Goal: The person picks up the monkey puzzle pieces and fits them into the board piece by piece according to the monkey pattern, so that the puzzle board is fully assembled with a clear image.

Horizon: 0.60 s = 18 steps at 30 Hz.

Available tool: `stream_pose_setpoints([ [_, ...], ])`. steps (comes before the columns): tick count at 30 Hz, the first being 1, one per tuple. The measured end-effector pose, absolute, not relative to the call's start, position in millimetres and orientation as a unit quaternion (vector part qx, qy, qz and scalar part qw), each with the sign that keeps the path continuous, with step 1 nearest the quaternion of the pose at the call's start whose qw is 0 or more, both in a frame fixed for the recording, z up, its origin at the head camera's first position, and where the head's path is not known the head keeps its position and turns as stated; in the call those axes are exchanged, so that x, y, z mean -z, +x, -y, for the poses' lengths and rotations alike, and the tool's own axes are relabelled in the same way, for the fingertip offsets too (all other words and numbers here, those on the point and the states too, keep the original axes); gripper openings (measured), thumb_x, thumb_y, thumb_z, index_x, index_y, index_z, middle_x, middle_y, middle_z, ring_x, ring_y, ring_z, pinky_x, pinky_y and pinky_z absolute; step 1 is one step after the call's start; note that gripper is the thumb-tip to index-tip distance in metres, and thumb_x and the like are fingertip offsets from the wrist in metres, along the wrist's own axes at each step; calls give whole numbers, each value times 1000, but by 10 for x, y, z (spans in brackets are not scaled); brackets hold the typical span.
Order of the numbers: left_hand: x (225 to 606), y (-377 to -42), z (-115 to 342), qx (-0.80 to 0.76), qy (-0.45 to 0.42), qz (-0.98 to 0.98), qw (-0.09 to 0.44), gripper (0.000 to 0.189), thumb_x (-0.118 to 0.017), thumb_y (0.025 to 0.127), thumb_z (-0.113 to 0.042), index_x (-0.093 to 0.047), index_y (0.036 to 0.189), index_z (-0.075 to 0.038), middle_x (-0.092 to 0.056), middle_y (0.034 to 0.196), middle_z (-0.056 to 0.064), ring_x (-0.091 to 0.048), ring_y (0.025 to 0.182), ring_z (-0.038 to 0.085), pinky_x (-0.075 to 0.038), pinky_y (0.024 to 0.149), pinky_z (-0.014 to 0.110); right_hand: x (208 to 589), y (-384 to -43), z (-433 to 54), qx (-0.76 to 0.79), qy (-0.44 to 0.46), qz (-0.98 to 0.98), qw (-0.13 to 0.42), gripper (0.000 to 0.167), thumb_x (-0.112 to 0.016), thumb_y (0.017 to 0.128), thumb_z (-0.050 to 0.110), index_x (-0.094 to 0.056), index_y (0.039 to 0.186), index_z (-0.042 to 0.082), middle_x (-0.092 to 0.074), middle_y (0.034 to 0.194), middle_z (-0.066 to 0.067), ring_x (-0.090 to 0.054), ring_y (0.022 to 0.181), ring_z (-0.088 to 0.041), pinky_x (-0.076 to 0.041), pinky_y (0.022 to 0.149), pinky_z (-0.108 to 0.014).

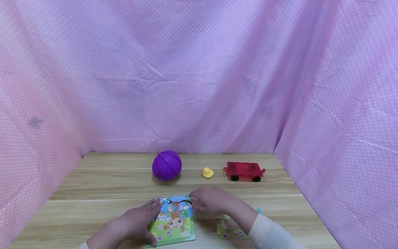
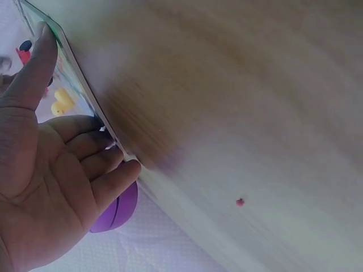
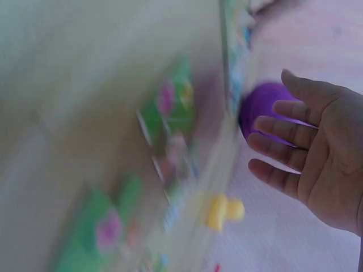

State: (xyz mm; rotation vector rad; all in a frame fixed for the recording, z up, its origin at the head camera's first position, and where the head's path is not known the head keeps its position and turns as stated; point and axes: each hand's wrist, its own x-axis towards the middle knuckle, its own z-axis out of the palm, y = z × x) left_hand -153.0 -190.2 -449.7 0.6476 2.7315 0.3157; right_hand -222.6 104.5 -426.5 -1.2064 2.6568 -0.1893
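A monkey picture puzzle in a flat board (image 1: 175,226) lies on the table at front centre. My left hand (image 1: 140,218) rests along its left edge, fingers at the upper left and thumb (image 2: 42,62) by the near corner. At the board's upper right edge is my right hand (image 1: 209,203), blurred in the head view. In the right wrist view its fingers (image 3: 283,131) are spread and fairly straight, with nothing seen held. Loose puzzle pieces (image 1: 222,231) with green ground and flowers lie right of the board, partly hidden under the right forearm.
Behind the board stand a purple ball (image 1: 167,165), a small yellow duck (image 1: 207,173) and a red toy wagon (image 1: 244,170) with black wheels. Pink dotted cloth (image 1: 192,86) hangs around the wooden table (image 1: 105,186). A tiny red speck (image 2: 240,202) shows in the left wrist view.
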Motion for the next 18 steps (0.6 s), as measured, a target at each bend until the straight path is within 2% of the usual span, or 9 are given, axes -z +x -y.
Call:
stream_pose_setpoints([
  [3, 4505, -1536, 1895, -110, 226, -955, 160, 122, -78, 55, -69, -39, 149, -1, -30, 159, 17, -27, 146, 39, -36, 109, 59, 4199, -2282, -1232, 75, -361, -923, 109, 41, -62, 96, 37, -60, 132, 18, -63, 130, 3, -58, 121, -18, -49, 102, -39],
  [6, 4509, -1545, 1888, -107, 225, -954, 167, 122, -78, 55, -68, -38, 149, -2, -29, 159, 16, -26, 147, 38, -36, 109, 59, 4180, -2299, -1405, 63, -317, -938, 128, 25, -64, 94, 33, -66, 113, 18, -68, 110, 5, -64, 101, -15, -54, 88, -37],
  [9, 4507, -1555, 1884, -104, 225, -953, 173, 122, -78, 55, -68, -38, 149, -2, -29, 159, 16, -26, 147, 38, -36, 110, 59, 4184, -2277, -1535, 44, -270, -948, 160, 13, -64, 93, 33, -63, 92, 20, -62, 87, 8, -59, 78, -12, -51, 70, -34],
  [12, 4496, -1562, 1885, -102, 225, -953, 174, 121, -79, 56, -67, -38, 149, -2, -30, 159, 16, -26, 147, 38, -36, 109, 59, 4209, -2259, -1614, 13, -238, -953, 186, 17, -68, 90, 30, -57, 80, 22, -53, 76, 7, -50, 69, -12, -45, 63, -32],
  [14, 4489, -1563, 1886, -102, 225, -953, 173, 121, -79, 56, -67, -38, 149, -2, -30, 159, 16, -26, 147, 38, -36, 109, 59, 4231, -2255, -1644, -12, -230, -954, 193, 20, -74, 85, 24, -55, 79, 22, -51, 76, 6, -48, 69, -12, -44, 62, -31],
  [18, 4485, -1557, 1884, -106, 226, -953, 172, 121, -79, 56, -67, -38, 149, -2, -29, 160, 16, -26, 147, 38, -36, 109, 59, 4295, -2254, -1667, -41, -230, -953, 194, 24, -76, 82, 15, -54, 78, 22, -51, 76, 6, -47, 70, -13, -44, 64, -31],
])
